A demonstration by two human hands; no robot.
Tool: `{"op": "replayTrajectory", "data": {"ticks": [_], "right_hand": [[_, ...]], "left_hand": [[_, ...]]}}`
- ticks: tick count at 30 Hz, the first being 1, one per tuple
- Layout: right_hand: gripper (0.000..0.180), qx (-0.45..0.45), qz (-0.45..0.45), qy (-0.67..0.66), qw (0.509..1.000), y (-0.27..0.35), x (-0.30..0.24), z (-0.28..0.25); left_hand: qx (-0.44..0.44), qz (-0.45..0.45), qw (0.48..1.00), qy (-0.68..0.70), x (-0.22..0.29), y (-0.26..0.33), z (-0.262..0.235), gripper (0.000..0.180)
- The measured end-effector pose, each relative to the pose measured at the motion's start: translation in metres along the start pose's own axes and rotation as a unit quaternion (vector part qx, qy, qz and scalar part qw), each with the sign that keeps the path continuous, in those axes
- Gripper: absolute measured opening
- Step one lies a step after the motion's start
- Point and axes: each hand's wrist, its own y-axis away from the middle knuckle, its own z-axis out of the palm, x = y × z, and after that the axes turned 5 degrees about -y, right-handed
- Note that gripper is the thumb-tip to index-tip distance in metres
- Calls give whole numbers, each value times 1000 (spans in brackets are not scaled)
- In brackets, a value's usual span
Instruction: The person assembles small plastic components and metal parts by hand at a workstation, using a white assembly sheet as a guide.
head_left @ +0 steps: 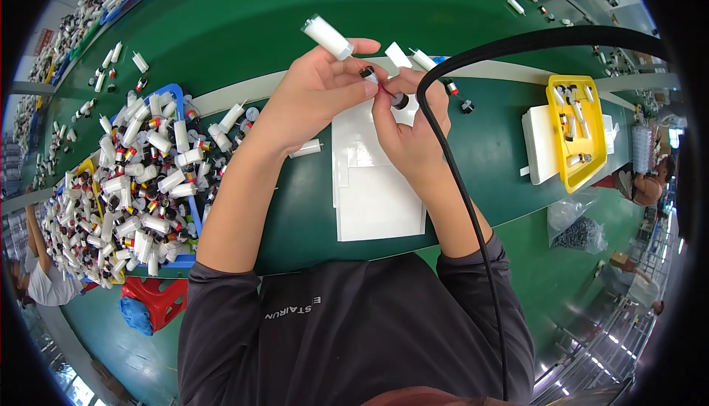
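A single head-worn fisheye camera looks steeply down from above the person's chest, close to both hands, so the left hand [314, 88] and right hand [410, 129] meet just above the centre of the view. The green table [244, 22] stretches away beyond the grip, its straight edges bowing toward the dark round rim; forearms enter from below it.

A white plastic cylinder [327, 37] with a narrower stub at one end is held tilted in the left hand [317, 88], its free end raised up and to the left. A small black round cap [399, 101] is pinched in the right hand [410, 121]. A thin red wire [384, 90] is seen between the two.
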Motion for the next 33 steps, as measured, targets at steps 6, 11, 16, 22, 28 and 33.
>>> {"op": "replayTrajectory", "data": {"ticks": [6, 11, 16, 22, 28, 33], "right_hand": [[32, -27, 26, -83, 996, -23, -1, -18], [9, -18, 275, -331, 903, -28, -6, -29], [7, -134, 387, -369, 834, -38, -11, -37], [7, -184, 416, -332, 826, -43, -7, -40], [6, -163, 422, -275, 849, -38, -8, -34], [9, -132, 412, -276, 858, -33, -7, -30]], "left_hand": [[-9, 19, 1000, -17, -1, -2, -5, 43], [-14, 18, 998, -59, -3, -1, -7, 44], [-27, 12, 997, -72, -5, -2, -5, 45], [-32, 17, 992, -117, -8, -2, 1, 45], [-18, 23, 990, -136, -13, -1, 5, 43], [-16, 27, 991, -132, -11, -1, 5, 44]]}}
